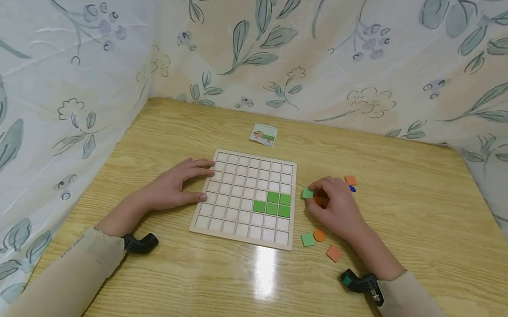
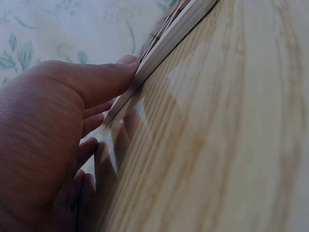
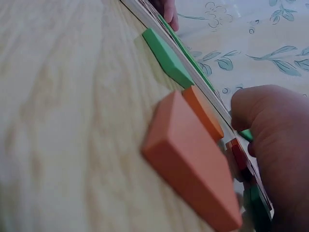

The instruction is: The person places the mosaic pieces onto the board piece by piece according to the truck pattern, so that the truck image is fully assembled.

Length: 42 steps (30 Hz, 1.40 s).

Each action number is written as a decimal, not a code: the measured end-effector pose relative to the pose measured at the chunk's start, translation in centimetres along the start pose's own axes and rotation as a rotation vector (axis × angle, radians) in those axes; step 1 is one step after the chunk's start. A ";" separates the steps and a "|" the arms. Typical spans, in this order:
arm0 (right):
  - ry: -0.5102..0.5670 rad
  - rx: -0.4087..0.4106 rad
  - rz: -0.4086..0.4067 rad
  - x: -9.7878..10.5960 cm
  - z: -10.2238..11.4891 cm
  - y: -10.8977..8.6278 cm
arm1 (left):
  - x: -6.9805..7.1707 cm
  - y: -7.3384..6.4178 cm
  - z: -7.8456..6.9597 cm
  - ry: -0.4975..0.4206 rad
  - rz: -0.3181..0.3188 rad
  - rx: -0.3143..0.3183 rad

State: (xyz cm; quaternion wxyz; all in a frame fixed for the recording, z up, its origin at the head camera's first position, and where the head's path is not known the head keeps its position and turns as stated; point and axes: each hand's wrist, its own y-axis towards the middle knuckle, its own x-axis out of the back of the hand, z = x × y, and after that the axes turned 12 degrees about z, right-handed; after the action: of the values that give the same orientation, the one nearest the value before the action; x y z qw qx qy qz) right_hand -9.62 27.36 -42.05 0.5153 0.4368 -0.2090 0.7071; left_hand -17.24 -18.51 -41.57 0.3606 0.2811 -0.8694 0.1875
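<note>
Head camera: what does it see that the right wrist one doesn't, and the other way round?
Only the head view shows the small printed picture card and the beige fabric left sleeve. Only the right wrist view shows a dark green piece, its shape partly hidden. Both show the pale wooden grid board, the left hand and the right hand.

On the table lies the grid board, the picture card behind it, and five set tiles sit in cells of its right half — three in one row, two in the row behind. The left hand is at the board's left edge; just beyond the right edge the right hand has a square tile between finger and thumb, with loose tiles before and behind the hand — and a cloth rises behind the table.
</note>
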 end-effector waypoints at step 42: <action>-0.011 0.267 -0.018 -3.1 3.3 3.4 | -0.5 0.1 0.2 0.006 -0.022 0.002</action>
State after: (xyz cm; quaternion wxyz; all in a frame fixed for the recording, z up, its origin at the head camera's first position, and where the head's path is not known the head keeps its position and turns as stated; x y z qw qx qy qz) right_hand -11.08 21.90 -42.35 0.4577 0.5070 -0.1121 0.7217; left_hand -17.14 -18.40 -42.12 0.3651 0.2903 -0.8649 0.1853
